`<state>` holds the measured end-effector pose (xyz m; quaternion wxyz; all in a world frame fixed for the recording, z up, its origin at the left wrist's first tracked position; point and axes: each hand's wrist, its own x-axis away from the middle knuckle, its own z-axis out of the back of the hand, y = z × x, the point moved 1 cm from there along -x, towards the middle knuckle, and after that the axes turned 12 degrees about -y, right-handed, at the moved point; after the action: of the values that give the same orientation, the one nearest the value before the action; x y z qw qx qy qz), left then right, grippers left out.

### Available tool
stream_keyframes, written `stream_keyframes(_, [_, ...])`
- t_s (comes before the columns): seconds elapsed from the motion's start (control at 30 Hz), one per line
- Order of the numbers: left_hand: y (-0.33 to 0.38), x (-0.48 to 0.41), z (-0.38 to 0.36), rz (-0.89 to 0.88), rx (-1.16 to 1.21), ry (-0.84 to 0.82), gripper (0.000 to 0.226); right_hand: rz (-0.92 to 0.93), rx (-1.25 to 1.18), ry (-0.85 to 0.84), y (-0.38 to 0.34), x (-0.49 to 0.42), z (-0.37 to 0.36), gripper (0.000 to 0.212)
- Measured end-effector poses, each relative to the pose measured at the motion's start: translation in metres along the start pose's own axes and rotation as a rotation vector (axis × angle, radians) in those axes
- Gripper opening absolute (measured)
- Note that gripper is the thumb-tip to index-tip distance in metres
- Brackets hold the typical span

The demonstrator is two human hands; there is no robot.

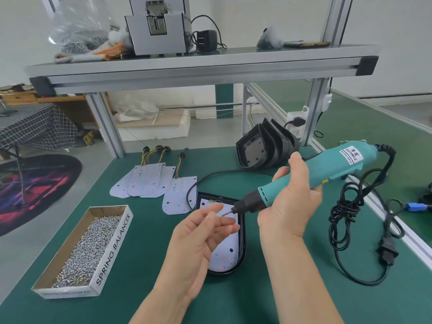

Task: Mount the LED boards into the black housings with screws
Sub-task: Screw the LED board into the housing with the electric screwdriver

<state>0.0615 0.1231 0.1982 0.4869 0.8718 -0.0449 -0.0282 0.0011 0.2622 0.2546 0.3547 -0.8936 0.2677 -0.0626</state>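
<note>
A black housing (pixel 242 242) lies on the green table with a white LED board (pixel 225 252) seated in it. My right hand (pixel 288 202) grips a teal electric screwdriver (pixel 327 169), its bit angled down-left above the board's upper part. A small screw (pixel 225 214) sits at the bit's tip. My left hand (pixel 201 235) hovers palm up over the housing's left side, fingertips right by that screw; whether they pinch it is unclear. Several loose LED boards (pixel 149 181) with wire tails lie further back. A stack of empty black housings (pixel 264 146) stands at the back right.
A cardboard tray of screws (pixel 86 249) marked SPRING BALANCER sits at the front left. The screwdriver's black cable (pixel 350 220) coils on the table at the right. An aluminium frame post (pixel 314 113) and an overhead shelf (pixel 201 66) bound the back.
</note>
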Motion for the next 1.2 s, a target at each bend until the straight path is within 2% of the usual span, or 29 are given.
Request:
stream_keyframes(0.1, [0.006, -0.005, 0.018, 0.047, -0.062, 0.119, 0.029, 0.026, 0.001, -0.021, 0.0, -0.007, -0.003, 0.019])
stream_keyframes(0.23, [0.013, -0.029, 0.058, 0.132, -0.569, 0.409, 0.034, 0.068, 0.054, -0.075, 0.01, -0.019, -0.008, 0.022])
stream_keyframes(0.27, [0.012, -0.034, 0.062, 0.197, -0.676, 0.405, 0.041, 0.077, 0.078, -0.09, 0.015, -0.021, -0.01, 0.023])
stream_keyframes(0.37, [-0.001, -0.049, 0.063, 0.416, -0.807, 0.215, 0.066, 0.114, 0.161, -0.133, 0.036, -0.028, -0.019, 0.025])
stream_keyframes(0.47, [-0.012, -0.059, 0.062, 0.463, -0.798, 0.15, 0.069, 0.157, 0.265, -0.216, 0.059, -0.03, -0.031, 0.025])
stream_keyframes(0.57, [-0.016, -0.066, 0.066, 0.45, -0.743, 0.15, 0.045, 0.173, 0.373, -0.299, 0.081, -0.03, -0.039, 0.027])
stream_keyframes(0.7, [-0.021, -0.069, 0.07, 0.455, -0.695, 0.159, 0.038, 0.188, 0.461, -0.403, 0.104, -0.029, -0.045, 0.025])
stream_keyframes(1.2, [-0.031, -0.074, 0.079, 0.417, -0.65, 0.161, 0.043, 0.208, 0.538, -0.42, 0.12, -0.033, -0.044, 0.026])
